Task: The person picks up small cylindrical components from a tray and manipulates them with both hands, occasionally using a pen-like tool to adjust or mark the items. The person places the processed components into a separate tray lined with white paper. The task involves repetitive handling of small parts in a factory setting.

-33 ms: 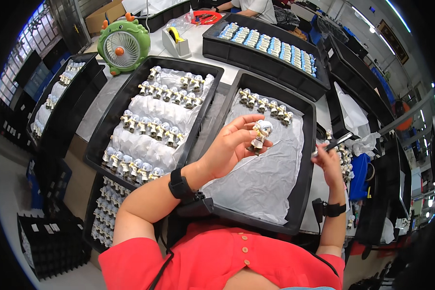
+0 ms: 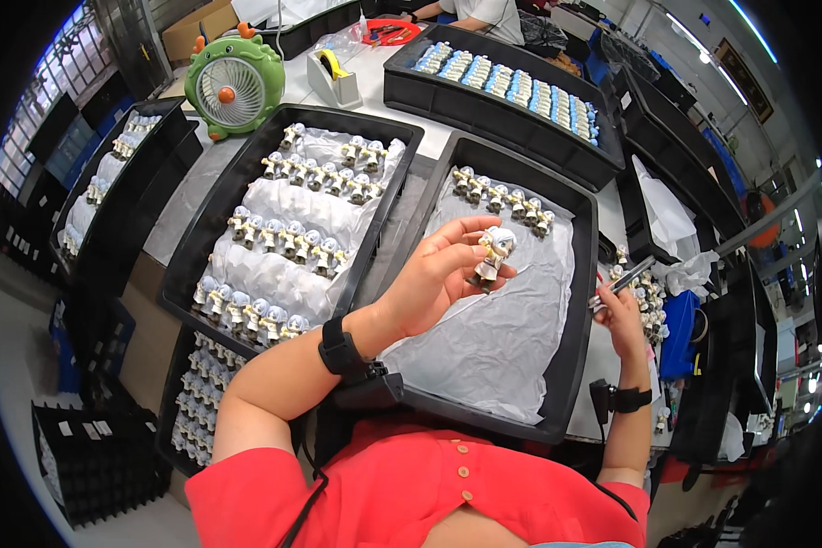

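Pinched in left hand (image 2: 434, 279) grip: glossy figurine (image 2: 494, 253); right hand (image 2: 619, 309) grips thin metal tool (image 2: 623, 279).

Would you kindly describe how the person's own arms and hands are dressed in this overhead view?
Both hands are bare, with no gloves. The left hand and right hand come from bare forearms below short red sleeves. Each wrist carries a black band: a black wrist strap on the left, with a dark cord running down from it, and a black watch-like band on the right.
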### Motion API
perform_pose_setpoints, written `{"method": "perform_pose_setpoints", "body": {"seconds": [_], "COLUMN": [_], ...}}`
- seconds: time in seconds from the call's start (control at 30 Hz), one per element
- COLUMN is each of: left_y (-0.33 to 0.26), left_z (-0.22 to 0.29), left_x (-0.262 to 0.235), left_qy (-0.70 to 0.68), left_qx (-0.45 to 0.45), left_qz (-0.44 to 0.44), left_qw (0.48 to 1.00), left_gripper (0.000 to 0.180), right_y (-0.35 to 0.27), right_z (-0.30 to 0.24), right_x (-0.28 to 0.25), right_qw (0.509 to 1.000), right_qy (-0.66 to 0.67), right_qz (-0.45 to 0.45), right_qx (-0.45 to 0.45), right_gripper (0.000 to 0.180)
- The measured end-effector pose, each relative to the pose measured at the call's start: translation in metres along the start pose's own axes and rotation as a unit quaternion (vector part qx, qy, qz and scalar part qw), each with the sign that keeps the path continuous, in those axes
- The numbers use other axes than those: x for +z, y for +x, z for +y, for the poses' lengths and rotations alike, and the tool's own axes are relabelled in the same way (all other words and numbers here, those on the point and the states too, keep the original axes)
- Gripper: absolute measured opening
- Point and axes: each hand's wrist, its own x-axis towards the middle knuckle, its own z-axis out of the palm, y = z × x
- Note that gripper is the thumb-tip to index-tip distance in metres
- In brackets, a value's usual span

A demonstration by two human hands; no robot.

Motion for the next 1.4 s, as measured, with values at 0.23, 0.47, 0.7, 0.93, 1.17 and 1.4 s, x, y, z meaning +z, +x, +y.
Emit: {"method": "perform_pose_setpoints", "body": {"seconds": [0.23,0.47,0.7,0.93,1.17,1.4], "left_y": [0.000,0.004,0.002,0.005,0.007,0.007], "left_z": [-0.001,-0.002,0.002,0.004,0.000,0.000], "left_x": [-0.001,-0.001,-0.009,-0.008,-0.013,-0.011], "left_qy": [0.009,-0.003,0.011,0.004,0.004,0.028], "left_qx": [-0.005,-0.011,0.013,0.059,0.063,0.039], "left_qz": [0.012,-0.001,0.012,0.046,0.049,0.046], "left_qw": [1.000,1.000,1.000,0.997,0.997,0.998], "left_gripper": [0.046,0.045,0.046,0.041,0.041,0.038], "right_y": [-0.001,-0.004,-0.047,-0.025,-0.004,-0.009], "right_z": [0.053,-0.029,-0.169,-0.121,-0.068,-0.074], "right_x": [-0.033,-0.027,0.095,0.173,0.189,0.183], "right_qw": [0.962,0.952,0.947,0.928,0.922,0.861], "right_qy": [-0.194,-0.297,0.082,0.165,0.096,-0.120], "right_qz": [-0.043,0.041,-0.097,-0.136,-0.214,-0.116], "right_qx": [0.188,-0.066,-0.296,-0.304,-0.309,-0.481], "right_gripper": [0.024,0.032,0.024,0.025,0.081,0.084]}}
